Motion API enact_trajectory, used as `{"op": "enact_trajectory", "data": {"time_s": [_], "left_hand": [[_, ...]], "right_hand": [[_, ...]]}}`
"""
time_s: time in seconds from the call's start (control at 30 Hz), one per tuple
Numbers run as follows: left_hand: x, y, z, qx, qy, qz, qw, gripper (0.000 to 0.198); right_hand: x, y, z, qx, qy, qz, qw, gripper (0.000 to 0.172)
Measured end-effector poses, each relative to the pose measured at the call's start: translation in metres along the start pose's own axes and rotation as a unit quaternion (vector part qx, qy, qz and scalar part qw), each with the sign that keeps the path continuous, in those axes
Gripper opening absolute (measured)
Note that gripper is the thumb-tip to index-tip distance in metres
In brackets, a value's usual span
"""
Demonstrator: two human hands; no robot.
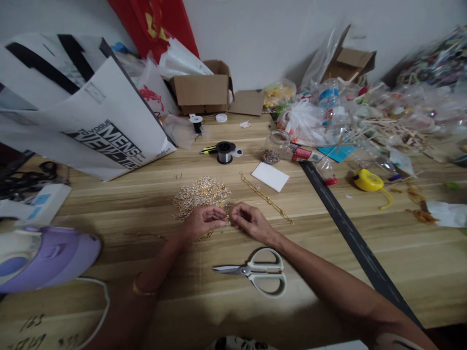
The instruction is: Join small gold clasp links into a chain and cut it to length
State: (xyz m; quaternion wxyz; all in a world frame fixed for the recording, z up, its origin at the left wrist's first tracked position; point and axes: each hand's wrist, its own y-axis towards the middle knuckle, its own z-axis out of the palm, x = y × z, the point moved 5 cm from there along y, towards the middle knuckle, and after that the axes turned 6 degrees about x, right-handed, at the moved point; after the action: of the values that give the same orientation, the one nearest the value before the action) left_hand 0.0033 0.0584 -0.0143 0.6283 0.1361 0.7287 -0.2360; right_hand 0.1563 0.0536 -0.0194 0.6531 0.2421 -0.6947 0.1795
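Note:
At the near edge of a pile of clear and gold jewelry pieces (199,192), my left hand (206,218) and my right hand (251,221) almost meet. Fingers and thumb come together on each hand in a pinch. Something tiny and gold shows between the fingertips, too small to name. A gold chain (260,194) lies stretched out beyond my right hand. Below both hands rest scissors (260,271) with pale handles, blades pointing left. More gold bits peek out under my left hand, partly covered by it.
Farther back are a wire spool (225,153), a glass jar of beads (274,148) and a white card (270,176). A purple-and-white appliance (54,253) and a white paper bag (109,131) occupy the left. Rightward sit a yellow tape measure (368,180) and plastic clutter.

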Motion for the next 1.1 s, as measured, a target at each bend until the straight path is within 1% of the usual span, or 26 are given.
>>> {"op": "enact_trajectory", "data": {"time_s": [0.2,0.43,0.63,0.87,1.1], "left_hand": [[-0.0005,-0.0001,0.0000,-0.007,-0.009,0.008,1.000,0.022],[-0.0025,0.0005,-0.0008,-0.010,0.040,0.018,0.999,0.024],[-0.0030,0.0005,-0.0020,-0.024,0.023,0.016,0.999,0.024],[-0.0001,0.0003,-0.0017,-0.043,0.015,0.013,0.999,0.027],[-0.0008,-0.0029,0.0028,-0.053,0.056,0.037,0.996,0.022]], "right_hand": [[-0.0010,-0.0001,0.0004,0.004,0.002,0.000,1.000,0.023],[0.0007,0.0000,0.0003,0.001,0.013,0.009,1.000,0.025],[-0.0008,0.0000,0.0004,0.003,0.006,0.007,1.000,0.024],[-0.0001,0.0006,0.0010,0.006,0.000,0.007,1.000,0.026],[-0.0012,0.0003,0.0007,0.006,-0.014,0.002,1.000,0.023]]}}
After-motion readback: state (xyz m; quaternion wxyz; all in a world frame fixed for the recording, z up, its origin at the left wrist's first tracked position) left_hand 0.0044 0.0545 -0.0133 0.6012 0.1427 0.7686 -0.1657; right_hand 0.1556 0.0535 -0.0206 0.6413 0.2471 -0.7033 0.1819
